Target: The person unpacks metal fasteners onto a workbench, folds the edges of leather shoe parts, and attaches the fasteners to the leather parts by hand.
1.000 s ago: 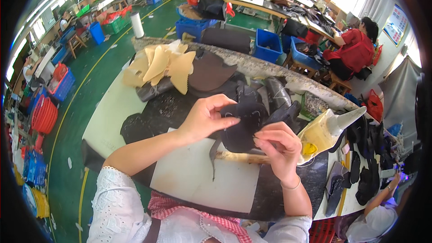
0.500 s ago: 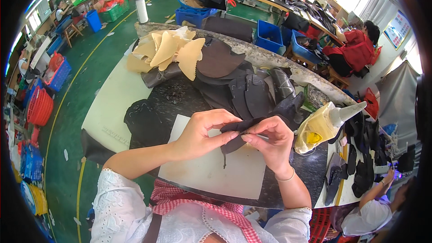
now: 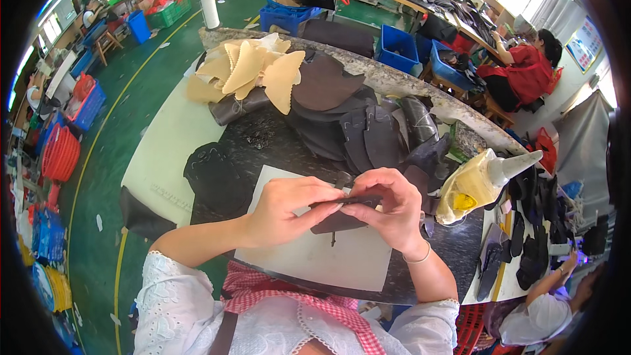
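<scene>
Both my hands meet above a white sheet [image 3: 302,260] on the dark bench, pinching one dark leather piece [image 3: 338,222] between thumbs and fingers. My left hand [image 3: 289,207] grips its left part and my right hand [image 3: 389,207] its right part, fingertips almost touching at the edge. Part of the piece is hidden behind the fingers. A thin dark strip hangs below it over the sheet. Just right of my right hand lies a yellowish glue bottle [image 3: 465,190] with a long pale nozzle. Stacked dark leather pieces [image 3: 368,138] lie beyond my hands.
Tan zigzag-edged pieces [image 3: 240,69] are heaped at the bench's far left. A dark piece [image 3: 213,174] lies left of the sheet. Blue crates [image 3: 396,48] stand beyond the bench. A person in red [image 3: 519,69] sits at far right; another in white [image 3: 539,315] works at lower right.
My fingertips have drawn closer together along the leather edge, and the piece has tilted. My right hand has moved a little left relative to the sheet. The view has shifted slightly.
</scene>
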`<state>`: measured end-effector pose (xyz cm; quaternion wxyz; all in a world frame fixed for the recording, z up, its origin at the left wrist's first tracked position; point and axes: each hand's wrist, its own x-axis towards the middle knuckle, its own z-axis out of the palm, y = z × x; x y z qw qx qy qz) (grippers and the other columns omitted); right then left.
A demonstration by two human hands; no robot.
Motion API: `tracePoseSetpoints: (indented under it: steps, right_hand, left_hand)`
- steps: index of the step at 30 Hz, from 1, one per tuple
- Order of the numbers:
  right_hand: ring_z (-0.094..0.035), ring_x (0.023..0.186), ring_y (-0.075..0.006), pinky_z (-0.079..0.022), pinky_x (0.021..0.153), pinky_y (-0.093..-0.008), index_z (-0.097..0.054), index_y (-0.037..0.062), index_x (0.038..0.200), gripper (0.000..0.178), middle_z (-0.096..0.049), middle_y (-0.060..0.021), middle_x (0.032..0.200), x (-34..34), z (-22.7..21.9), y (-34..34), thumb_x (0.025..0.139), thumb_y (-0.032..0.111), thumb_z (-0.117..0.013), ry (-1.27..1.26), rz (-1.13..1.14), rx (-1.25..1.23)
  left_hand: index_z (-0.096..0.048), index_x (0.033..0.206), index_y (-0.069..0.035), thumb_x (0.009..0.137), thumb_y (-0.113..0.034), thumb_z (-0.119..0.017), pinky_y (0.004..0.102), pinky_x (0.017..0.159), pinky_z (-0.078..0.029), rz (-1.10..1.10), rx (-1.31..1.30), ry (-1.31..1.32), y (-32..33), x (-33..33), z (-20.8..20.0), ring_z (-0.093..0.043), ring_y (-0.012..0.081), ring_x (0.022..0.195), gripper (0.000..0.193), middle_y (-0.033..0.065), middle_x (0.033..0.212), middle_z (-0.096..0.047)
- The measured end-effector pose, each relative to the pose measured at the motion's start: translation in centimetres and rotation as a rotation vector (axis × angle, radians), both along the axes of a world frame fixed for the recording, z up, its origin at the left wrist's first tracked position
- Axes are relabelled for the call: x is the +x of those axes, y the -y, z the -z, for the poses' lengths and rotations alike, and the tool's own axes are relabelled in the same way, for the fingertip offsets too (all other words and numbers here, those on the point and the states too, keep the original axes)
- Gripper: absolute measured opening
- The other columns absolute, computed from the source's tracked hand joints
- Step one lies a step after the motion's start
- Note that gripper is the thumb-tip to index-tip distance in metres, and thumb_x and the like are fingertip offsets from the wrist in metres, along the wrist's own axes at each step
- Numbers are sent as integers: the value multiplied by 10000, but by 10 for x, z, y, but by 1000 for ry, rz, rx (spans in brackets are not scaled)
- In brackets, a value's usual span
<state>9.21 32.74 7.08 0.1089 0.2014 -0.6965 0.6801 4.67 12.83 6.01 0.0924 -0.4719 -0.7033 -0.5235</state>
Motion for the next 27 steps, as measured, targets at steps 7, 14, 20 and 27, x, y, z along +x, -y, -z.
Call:
tracePoseSetpoints:
  steps: [7,14,20,27]
  right_hand:
    - [-644,803,-169,-534,711,-277,-640,10,994,378,-667,-76,970,-16,-6,12,654,1,-804,-122,61,246]
    - [-646,785,-202,-529,693,-295,-586,9,985,341,-638,-81,932,-15,3,42,692,-38,-754,-63,-85,356]
    - [-617,784,-177,-528,730,-304,-521,11,1072,415,-617,-79,964,-23,-2,63,719,-65,-725,307,-375,231]
    - [-619,798,-178,-518,718,-290,-551,19,1023,385,-618,-73,969,-51,5,90,704,-18,-762,48,-513,299]
  left_hand:
    - [-642,1027,30,839,32,-641,220,677,-505,168,371,878,15,2,3,-624,82,824,188,55,950,-655]
    - [-636,901,-52,710,24,-705,297,541,-475,-75,147,39,40,0,14,-611,220,635,217,59,734,-603]
    - [-636,917,-50,683,4,-719,286,433,-421,-55,109,-230,72,7,28,-560,171,551,254,32,684,-566]
    - [-643,900,-46,687,-11,-751,284,402,-390,-189,122,-159,105,8,31,-538,165,499,242,34,658,-591]
